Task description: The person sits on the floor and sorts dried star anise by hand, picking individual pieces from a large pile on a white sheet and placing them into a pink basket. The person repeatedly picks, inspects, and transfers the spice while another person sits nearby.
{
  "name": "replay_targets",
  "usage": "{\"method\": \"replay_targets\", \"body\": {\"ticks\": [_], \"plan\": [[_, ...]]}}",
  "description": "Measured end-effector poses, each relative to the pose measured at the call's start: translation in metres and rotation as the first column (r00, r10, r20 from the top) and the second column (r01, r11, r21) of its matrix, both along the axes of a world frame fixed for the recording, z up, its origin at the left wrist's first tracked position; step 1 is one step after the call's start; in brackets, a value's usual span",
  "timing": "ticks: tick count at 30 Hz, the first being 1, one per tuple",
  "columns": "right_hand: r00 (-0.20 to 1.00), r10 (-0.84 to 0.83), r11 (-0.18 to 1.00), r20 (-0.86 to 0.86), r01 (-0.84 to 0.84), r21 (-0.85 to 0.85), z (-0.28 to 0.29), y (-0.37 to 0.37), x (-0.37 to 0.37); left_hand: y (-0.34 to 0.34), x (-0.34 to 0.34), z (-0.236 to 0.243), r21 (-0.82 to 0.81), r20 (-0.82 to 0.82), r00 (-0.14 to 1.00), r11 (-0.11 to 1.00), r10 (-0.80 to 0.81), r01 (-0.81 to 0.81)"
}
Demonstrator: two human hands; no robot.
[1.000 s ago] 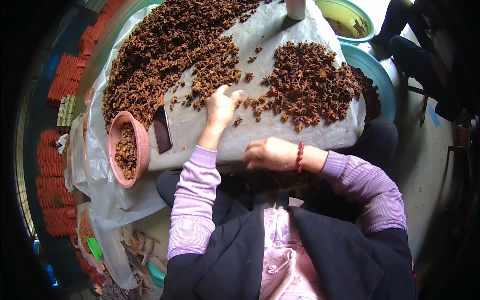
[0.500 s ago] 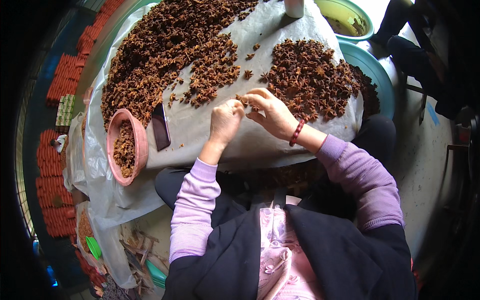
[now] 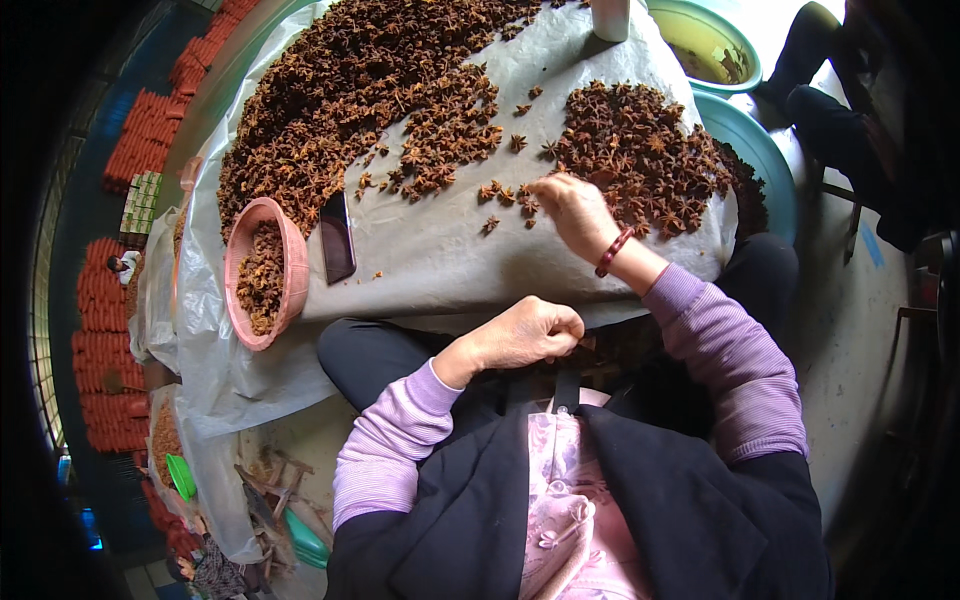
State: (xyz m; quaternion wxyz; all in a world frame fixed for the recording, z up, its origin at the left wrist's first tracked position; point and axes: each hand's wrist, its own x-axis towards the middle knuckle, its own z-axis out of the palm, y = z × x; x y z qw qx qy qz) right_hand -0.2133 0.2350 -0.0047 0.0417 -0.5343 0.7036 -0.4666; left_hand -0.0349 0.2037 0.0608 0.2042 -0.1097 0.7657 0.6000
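Star anise lies over a white plastic sheet [image 3: 440, 245]: a big heap [image 3: 330, 110] at the left and back, and a smaller heap [image 3: 640, 150] at the right. My right hand [image 3: 580, 215], wearing a dark red bracelet [image 3: 614, 252], is at the smaller heap's left edge. Its fingers are bent and closed, tips down at a few loose star anise [image 3: 508, 193]; what they pinch is hidden. Drawn back over the sheet's near edge above my lap, my left hand [image 3: 530, 333] is closed, with a small bit at its fingertips too unclear to name.
A pink basket [image 3: 295, 285] of brown pieces stands left, beside a dark phone [image 3: 337, 240]. A pale cup [image 3: 610, 18] is at the back. Green tubs [image 3: 775, 165] sit at the right, near another person's dark-clothed legs [image 3: 835, 130]. Red sacks [image 3: 103, 345] are stacked far left.
My left hand has come away from my right hand, back toward my lap. The right hand has shifted slightly right and its fingers have bent down to the sheet. The view has shifted a little.
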Motion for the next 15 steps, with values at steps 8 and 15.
{"method": "replay_targets", "body": {"ticks": [8, 15], "plan": [[0.992, 0.031, 0.998, -0.119, -0.024, 0.058, 0.024, 0.009, -0.007, -0.154, -0.057, -0.022, -0.759, -0.534, 0.819, 0.308, 0.211, -0.574], [0.989, 0.051, 0.998, -0.142, -0.045, 0.042, 0.013, 0.011, -0.015, -0.203, -0.089, -0.047, -0.905, -0.35, 0.934, 0.231, 0.075, -0.357]]}}
